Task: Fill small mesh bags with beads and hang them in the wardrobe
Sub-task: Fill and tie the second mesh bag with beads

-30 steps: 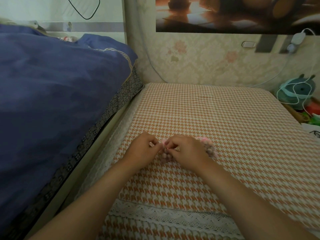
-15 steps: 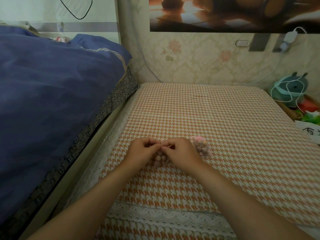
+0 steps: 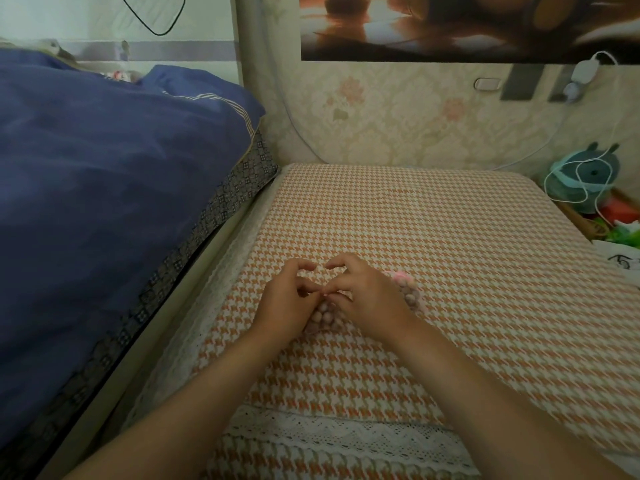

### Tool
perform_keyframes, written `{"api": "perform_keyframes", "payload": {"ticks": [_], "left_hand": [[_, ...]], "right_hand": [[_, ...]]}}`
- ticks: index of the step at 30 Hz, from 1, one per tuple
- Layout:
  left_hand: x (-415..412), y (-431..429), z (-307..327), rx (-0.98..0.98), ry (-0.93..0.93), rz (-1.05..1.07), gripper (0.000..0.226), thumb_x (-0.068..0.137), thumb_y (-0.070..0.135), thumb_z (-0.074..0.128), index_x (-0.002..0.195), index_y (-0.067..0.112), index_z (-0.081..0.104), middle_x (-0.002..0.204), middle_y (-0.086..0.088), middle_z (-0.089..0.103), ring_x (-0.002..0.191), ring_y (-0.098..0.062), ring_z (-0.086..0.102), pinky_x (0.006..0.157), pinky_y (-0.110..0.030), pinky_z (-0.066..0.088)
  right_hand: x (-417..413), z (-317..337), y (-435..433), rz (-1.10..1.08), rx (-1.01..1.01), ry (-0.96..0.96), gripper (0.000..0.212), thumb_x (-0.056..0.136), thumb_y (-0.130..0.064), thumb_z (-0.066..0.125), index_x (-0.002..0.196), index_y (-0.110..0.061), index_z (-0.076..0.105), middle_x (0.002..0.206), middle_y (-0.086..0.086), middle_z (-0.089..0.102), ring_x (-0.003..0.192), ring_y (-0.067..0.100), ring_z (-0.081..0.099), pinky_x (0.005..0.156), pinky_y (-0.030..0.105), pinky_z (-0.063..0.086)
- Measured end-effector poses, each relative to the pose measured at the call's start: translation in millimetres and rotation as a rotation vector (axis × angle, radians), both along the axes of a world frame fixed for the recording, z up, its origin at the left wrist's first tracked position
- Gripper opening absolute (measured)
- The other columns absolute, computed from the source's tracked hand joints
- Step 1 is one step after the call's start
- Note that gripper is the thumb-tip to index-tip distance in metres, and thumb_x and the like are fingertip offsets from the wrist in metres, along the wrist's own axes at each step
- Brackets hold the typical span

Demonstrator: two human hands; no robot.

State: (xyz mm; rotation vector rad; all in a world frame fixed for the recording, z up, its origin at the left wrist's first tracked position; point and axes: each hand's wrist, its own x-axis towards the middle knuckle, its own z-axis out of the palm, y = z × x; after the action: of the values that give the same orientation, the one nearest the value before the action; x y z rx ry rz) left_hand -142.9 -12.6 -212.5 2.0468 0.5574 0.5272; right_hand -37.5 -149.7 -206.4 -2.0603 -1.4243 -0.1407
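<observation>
The person's left hand (image 3: 284, 306) and right hand (image 3: 370, 299) sit close together with their fingers curled. Both pinch the top of a small mesh bag (image 3: 323, 318) full of round beads. The bag lies on the cloth right between the two hands. The string is too thin to see, so it is only a guess that they are pulling the top shut. To do it well, each hand should pull its side gently and evenly and keep the bag low on the cloth. Then no bead rolls out and the thin mesh does not rip. A second bag (image 3: 410, 292) with a pink top lies just to the right, partly hidden behind the right hand. Everything rests on an orange and white houndstooth cloth (image 3: 450, 237) with a white lace edge (image 3: 346, 434) on the near side. A big blue quilt (image 3: 104, 168) is heaped on the left. The far wall has flowery wallpaper, and a white cable (image 3: 585, 188) loops over a teal toy (image 3: 595, 168) at the far right.
</observation>
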Motion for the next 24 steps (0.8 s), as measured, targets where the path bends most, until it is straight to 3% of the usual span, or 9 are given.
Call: {"api": "perform_keyframes", "payload": {"ticks": [6,9,12,15,18,21,24], "left_hand": [[-3.0,1.6,4.6,0.007,0.003,-0.085,0.036,0.087,0.018,0.073,0.115,0.028,0.054,0.078,0.011,0.075,0.068,-0.001,0.069,0.061,-0.016,0.053],[-3.7,1.2,6.1,0.008,-0.005,-0.099,0.034,0.086,0.018,0.075,0.114,0.024,0.057,0.077,0.007,0.075,0.066,0.000,0.067,0.059,-0.012,0.051],[-3.6,0.1,4.6,0.128,-0.004,-0.054,0.024,0.083,0.024,0.078,0.102,0.026,0.064,0.076,0.010,0.074,0.071,0.005,0.065,0.067,-0.010,0.051],[-3.0,-2.4,5.8,0.302,-0.010,-0.013,0.013,0.085,0.019,0.074,0.097,0.023,0.071,0.084,0.010,0.073,0.079,0.001,0.066,0.076,-0.021,0.056],[-2.1,-5.8,5.5,0.465,-0.003,-0.045,0.019,0.088,0.015,0.069,0.106,0.019,0.072,0.094,0.003,0.075,0.084,-0.009,0.068,0.078,-0.028,0.057],[-2.3,-9.2,4.7,0.663,-0.028,-0.104,0.018,0.089,0.013,0.063,0.104,0.015,0.071,0.094,-0.004,0.072,0.085,-0.021,0.066,0.071,-0.037,0.055],[-2.1,-11.3,3.9,0.856,-0.039,-0.174,0.020,0.081,0.009,0.067,0.101,0.011,0.071,0.089,-0.008,0.070,0.078,-0.028,0.066,0.060,-0.039,0.055]], "right_hand": [[6.7,5.1,1.5,0.087,-0.036,-0.065,0.011,0.090,-0.017,0.073,0.098,-0.020,0.081,0.107,-0.008,0.070,0.094,0.009,0.066,0.081,0.031,0.055],[4.8,5.4,2.9,0.071,0.020,0.035,0.013,0.089,-0.013,0.073,0.097,-0.019,0.081,0.092,-0.008,0.072,0.083,0.004,0.065,0.077,0.020,0.052],[0.0,5.7,4.3,-0.098,0.039,0.369,0.013,0.090,-0.017,0.074,0.096,-0.025,0.082,0.089,-0.014,0.073,0.084,-0.003,0.066,0.077,0.010,0.049],[-4.4,4.7,9.5,-0.217,0.051,0.714,0.010,0.090,-0.019,0.074,0.091,-0.025,0.082,0.083,-0.010,0.077,0.068,0.001,0.069,0.069,0.022,0.056],[-9.0,11.1,10.6,-0.310,0.057,1.058,0.011,0.092,-0.010,0.071,0.097,-0.013,0.080,0.079,0.004,0.076,0.050,0.011,0.061,0.051,0.024,0.050],[-12.5,17.8,10.1,-0.388,0.008,1.343,0.010,0.094,-0.011,0.067,0.092,-0.006,0.076,0.068,0.004,0.069,0.048,0.011,0.054,0.047,0.023,0.046],[-11.0,19.1,8.9,-0.394,-0.045,1.522,0.024,0.099,-0.015,0.061,0.076,-0.011,0.067,0.056,-0.003,0.063,0.046,0.005,0.049,0.047,0.018,0.043]]}}
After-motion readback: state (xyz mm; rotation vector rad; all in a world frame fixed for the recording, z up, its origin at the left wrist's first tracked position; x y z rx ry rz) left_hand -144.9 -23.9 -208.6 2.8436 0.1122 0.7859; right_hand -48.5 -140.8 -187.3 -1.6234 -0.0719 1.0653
